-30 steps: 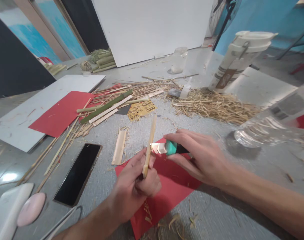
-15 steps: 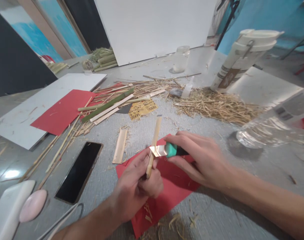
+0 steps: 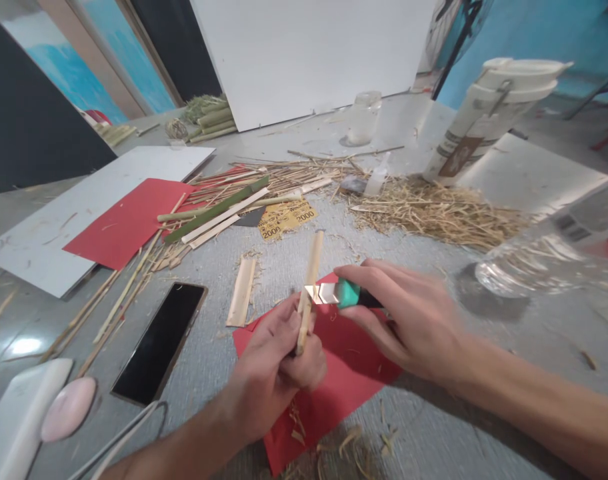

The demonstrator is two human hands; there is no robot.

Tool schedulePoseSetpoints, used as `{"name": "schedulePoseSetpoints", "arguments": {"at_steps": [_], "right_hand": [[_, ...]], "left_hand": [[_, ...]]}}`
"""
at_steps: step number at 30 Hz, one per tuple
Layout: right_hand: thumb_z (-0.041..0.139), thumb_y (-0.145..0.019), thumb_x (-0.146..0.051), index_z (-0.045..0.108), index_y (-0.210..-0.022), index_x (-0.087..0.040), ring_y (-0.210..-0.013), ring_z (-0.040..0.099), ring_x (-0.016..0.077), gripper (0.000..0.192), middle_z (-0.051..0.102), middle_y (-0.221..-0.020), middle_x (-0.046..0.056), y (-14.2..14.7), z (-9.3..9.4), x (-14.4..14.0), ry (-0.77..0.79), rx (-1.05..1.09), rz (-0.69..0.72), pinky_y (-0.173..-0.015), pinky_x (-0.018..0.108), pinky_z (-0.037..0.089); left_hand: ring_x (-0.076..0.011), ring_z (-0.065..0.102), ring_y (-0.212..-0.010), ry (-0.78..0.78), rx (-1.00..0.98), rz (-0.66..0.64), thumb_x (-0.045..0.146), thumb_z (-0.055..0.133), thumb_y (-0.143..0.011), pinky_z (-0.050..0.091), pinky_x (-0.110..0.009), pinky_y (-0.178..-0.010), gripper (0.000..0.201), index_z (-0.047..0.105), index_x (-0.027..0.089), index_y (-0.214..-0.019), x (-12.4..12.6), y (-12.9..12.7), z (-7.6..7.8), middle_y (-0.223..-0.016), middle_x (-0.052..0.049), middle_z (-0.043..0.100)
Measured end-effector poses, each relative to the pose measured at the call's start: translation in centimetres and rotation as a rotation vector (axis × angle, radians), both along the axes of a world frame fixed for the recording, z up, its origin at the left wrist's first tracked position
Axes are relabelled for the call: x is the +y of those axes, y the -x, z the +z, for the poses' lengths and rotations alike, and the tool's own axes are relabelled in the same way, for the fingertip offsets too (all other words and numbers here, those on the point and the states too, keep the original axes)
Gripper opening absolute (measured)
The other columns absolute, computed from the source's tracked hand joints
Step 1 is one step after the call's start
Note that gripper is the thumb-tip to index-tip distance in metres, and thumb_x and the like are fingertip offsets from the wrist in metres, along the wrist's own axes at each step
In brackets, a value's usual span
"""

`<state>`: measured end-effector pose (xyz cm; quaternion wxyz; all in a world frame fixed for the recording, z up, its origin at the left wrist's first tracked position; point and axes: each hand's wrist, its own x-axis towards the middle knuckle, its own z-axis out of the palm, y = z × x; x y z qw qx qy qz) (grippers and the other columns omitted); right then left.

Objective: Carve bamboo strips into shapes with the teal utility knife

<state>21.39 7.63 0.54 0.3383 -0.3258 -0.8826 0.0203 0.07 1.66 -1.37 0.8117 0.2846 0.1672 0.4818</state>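
My left hand (image 3: 277,373) grips the lower end of a pale bamboo strip (image 3: 312,267), which stands tilted away from me. A utility knife (image 3: 338,294) with a teal and black handle is in my right hand (image 3: 409,313). Its silver blade lies against the strip just above my left thumb. Both hands hover over a red paper sheet (image 3: 344,360) strewn with shavings.
A black phone (image 3: 159,343) lies to the left, and a short flat bamboo piece (image 3: 241,301) beside it. Farther back are split bamboo sticks (image 3: 214,213), yellow sandpaper (image 3: 285,217), a straw pile (image 3: 434,210), a white tumbler (image 3: 489,113), a glass jar (image 3: 363,118) and a clear bottle (image 3: 554,250).
The knife blade has slid a little along the strip, and the strip has tilted slightly to the right in my left hand. Both hands stay over the red sheet.
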Motion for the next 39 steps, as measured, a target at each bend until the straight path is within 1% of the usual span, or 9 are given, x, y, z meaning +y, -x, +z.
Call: {"name": "schedulePoseSetpoints", "arguments": {"at_steps": [6, 10, 14, 18, 24, 28, 31, 36, 39], "right_hand": [[0.042, -0.116, -0.044, 0.064, -0.117, -0.017, -0.068, 0.059, 0.0175, 0.034, 0.065, -0.082, 0.003, 0.2, 0.1, -0.1, -0.012, 0.011, -0.040, -0.061, 0.030, 0.042], [0.043, -0.116, -0.044, 0.063, -0.117, -0.017, -0.066, 0.058, 0.0163, 0.034, 0.065, -0.081, 0.002, 0.2, 0.1, -0.1, -0.046, -0.008, -0.050, -0.060, 0.029, 0.041], [0.044, -0.116, -0.045, 0.061, -0.118, -0.017, -0.065, 0.056, 0.0163, 0.033, 0.063, -0.080, 0.002, 0.2, 0.1, -0.1, -0.093, -0.015, -0.052, -0.059, 0.029, 0.040], [0.046, -0.115, -0.043, 0.060, -0.118, -0.018, -0.064, 0.056, 0.0152, 0.029, 0.062, -0.081, 0.001, 0.1, -0.2, -0.3, -0.060, -0.010, -0.051, -0.059, 0.028, 0.041], [0.050, -0.114, -0.043, 0.058, -0.123, -0.021, -0.068, 0.063, 0.0172, 0.025, 0.068, -0.085, 0.003, -0.3, -0.6, 0.1, -0.092, -0.008, -0.091, -0.061, 0.028, 0.044], [0.049, -0.114, -0.042, 0.057, -0.125, -0.022, -0.069, 0.066, 0.0181, 0.024, 0.071, -0.087, 0.004, -0.3, -0.7, 0.3, -0.090, 0.005, -0.087, -0.061, 0.028, 0.046], [0.050, -0.113, -0.042, 0.058, -0.125, -0.023, -0.068, 0.066, 0.0185, 0.024, 0.070, -0.086, 0.004, -0.4, -0.7, 0.5, -0.091, 0.013, -0.083, -0.060, 0.029, 0.046], [0.051, -0.113, -0.039, 0.059, -0.125, -0.022, -0.068, 0.066, 0.0185, 0.022, 0.070, -0.086, 0.003, -0.5, -0.6, 1.1, -0.055, 0.030, -0.121, -0.059, 0.029, 0.046], [0.052, -0.112, -0.039, 0.059, -0.125, -0.022, -0.070, 0.069, 0.0182, 0.022, 0.072, -0.089, 0.004, -0.4, -0.5, 1.4, -0.021, 0.044, -0.149, -0.060, 0.029, 0.047]], "left_hand": [[-0.0090, 0.013, -0.046, 0.039, -0.035, -0.036, 0.033, 0.041, -0.116, 0.029, -0.020, -0.053, 0.027, 0.057, 0.020, -0.099, -0.2, -0.1, 0.4, -0.055, 0.012, 0.025], [-0.0089, 0.015, -0.046, 0.021, -0.038, -0.047, 0.034, 0.042, -0.116, 0.029, -0.020, -0.053, 0.027, 0.059, 0.020, -0.101, -0.1, -0.2, 0.4, -0.055, 0.012, 0.025], [-0.0089, 0.014, -0.046, -0.003, -0.023, -0.024, 0.035, 0.042, -0.117, 0.028, -0.020, -0.053, 0.027, 0.060, 0.021, -0.103, -0.1, -0.4, 0.4, -0.054, 0.012, 0.025], [-0.0090, 0.013, -0.046, -0.036, -0.007, -0.005, 0.033, 0.041, -0.117, 0.024, -0.021, -0.052, 0.026, 0.058, 0.020, -0.103, 0.0, -0.5, 0.1, -0.055, 0.012, 0.024], [-0.0085, 0.013, -0.045, -0.117, 0.072, 0.058, 0.039, 0.051, -0.114, 0.021, -0.024, -0.051, 0.024, 0.054, 0.021, -0.098, 0.5, -0.5, -0.2, -0.054, 0.013, 0.025], [-0.0088, 0.012, -0.042, -0.102, -0.016, -0.020, 0.040, 0.049, -0.114, 0.020, -0.023, -0.049, 0.024, 0.050, 0.023, -0.097, 0.6, -0.4, -0.2, -0.052, 0.014, 0.026], [-0.0088, 0.012, -0.042, -0.087, -0.036, -0.035, 0.041, 0.050, -0.114, 0.020, -0.024, -0.048, 0.027, 0.047, 0.023, -0.094, 0.7, -0.4, -0.3, -0.052, 0.014, 0.026], [-0.0078, 0.014, -0.042, -0.092, 0.065, 0.045, 0.041, 0.055, -0.112, 0.020, -0.024, -0.049, 0.028, 0.049, 0.022, -0.092, 0.8, -0.4, -0.5, -0.052, 0.014, 0.027], [-0.0070, 0.015, -0.043, -0.071, 0.122, 0.089, 0.041, 0.058, -0.111, 0.020, -0.024, -0.050, 0.033, 0.047, 0.022, -0.087, 0.8, -0.3, -0.5, -0.053, 0.013, 0.029]]}}
